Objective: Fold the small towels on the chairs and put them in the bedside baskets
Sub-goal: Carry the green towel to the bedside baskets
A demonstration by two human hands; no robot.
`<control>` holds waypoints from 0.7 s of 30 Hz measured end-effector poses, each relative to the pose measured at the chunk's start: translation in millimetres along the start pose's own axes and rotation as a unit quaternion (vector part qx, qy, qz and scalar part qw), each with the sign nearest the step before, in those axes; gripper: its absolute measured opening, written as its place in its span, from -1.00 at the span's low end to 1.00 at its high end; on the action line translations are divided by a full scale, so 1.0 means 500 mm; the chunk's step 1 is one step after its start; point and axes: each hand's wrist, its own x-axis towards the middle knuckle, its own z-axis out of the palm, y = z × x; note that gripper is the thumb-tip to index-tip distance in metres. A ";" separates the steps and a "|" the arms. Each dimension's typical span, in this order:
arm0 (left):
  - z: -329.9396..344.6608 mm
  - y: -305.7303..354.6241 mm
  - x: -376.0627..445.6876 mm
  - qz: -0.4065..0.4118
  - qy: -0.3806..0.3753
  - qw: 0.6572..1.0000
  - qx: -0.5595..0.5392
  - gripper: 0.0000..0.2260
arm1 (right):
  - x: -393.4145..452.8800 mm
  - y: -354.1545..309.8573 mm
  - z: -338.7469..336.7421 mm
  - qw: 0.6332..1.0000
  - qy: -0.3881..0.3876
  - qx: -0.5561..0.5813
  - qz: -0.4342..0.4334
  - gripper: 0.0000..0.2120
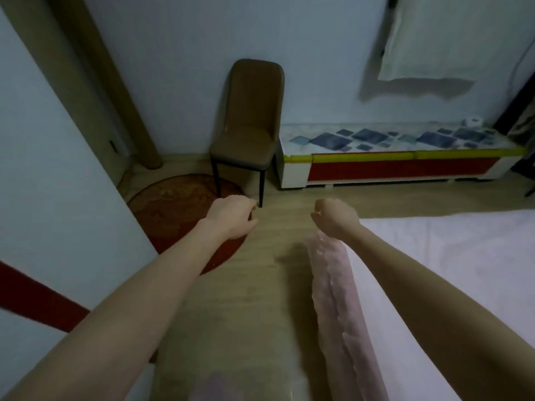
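Two curled hands (pixel 231 217) (pixel 335 217), brown chair (pixel 249 123)

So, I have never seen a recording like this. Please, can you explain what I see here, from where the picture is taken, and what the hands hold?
One camera, worn on a person's head, looks forward and down. No machine: two bare arms reach out. The left hand and right hand have curled fingers; a pink towel hangs below the right hand, though the blur hides the grip itself. The left hand seems to hold nothing. Ahead stands a brown chair, its seat bare, partly on a round red rug. A white bed lies to the right.
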 end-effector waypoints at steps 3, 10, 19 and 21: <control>-0.013 -0.111 0.150 -0.026 -0.010 1.000 -0.003 -0.67 | 0.187 -0.052 -0.004 1.000 -0.001 0.002 -0.021 -0.73; -0.066 -0.285 0.546 0.008 -0.034 0.999 0.016 -0.66 | 0.544 -0.079 -0.014 0.999 0.017 0.031 0.019 -0.69; -0.136 -0.152 1.070 0.191 -0.034 0.980 0.034 -0.69 | 0.858 0.177 -0.076 0.979 0.065 0.074 0.179 -0.67; -0.132 -0.090 1.189 0.220 -0.025 0.975 0.036 -0.67 | 0.929 0.261 -0.082 0.973 0.072 0.080 0.206 -0.67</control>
